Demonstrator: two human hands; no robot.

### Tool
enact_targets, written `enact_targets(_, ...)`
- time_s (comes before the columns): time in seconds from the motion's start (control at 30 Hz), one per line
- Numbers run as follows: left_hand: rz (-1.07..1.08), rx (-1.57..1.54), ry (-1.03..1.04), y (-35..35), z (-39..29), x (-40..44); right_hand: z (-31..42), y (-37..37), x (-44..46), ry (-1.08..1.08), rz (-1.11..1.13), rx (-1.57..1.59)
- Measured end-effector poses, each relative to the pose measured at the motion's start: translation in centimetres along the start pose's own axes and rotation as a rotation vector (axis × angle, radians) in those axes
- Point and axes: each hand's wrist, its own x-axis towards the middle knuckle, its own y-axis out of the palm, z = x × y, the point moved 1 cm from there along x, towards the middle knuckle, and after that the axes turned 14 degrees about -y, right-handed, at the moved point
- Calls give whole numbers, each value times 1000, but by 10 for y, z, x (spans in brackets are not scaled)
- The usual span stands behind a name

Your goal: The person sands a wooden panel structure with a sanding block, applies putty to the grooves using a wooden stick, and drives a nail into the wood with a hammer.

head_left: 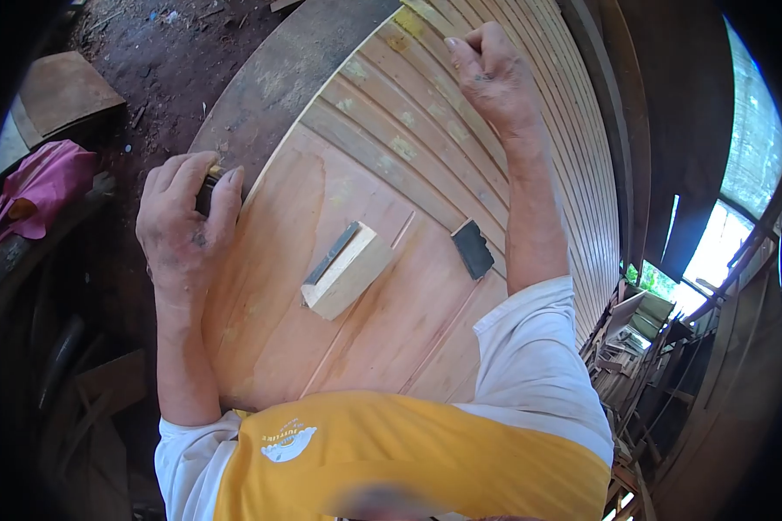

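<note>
My left hand [182, 217] is closed around a small dark object with a yellowish part [207, 193], just past the left edge of a wooden panel [269, 347]. Fingers cover most of that object, so its kind does not show. Over the grooved strips of the panel, my right hand [495, 78] is curled with thumb and fingers together; whatever is in it, if anything, is hidden. Between my forearms lies a pale wood block [356, 276] with a dark grey strip along one side. Nearer my right forearm rests a small dark, flat piece [473, 250] with a ragged end.
A grey board [261, 91] lies beyond the panel's far left edge. Pink cloth [48, 187] hangs at the left near a brown board [69, 91]. Dirt floor [161, 65] with scraps shows behind. Stacked timber [626, 347] stands at the right.
</note>
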Motion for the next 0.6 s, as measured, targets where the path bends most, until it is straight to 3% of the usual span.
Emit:
enact_targets(0.27, 11, 4, -6, -1, 0, 0, 25, -16, -42, 90, 83, 4)
enact_targets(0.37, 13, 6, 2, -1, 0, 0, 19, 0, -47, -12, 18, -11)
enact_targets(0.6, 6, 7, -3, 0, 1, 0, 24, 32, -56, 1, 40, -196)
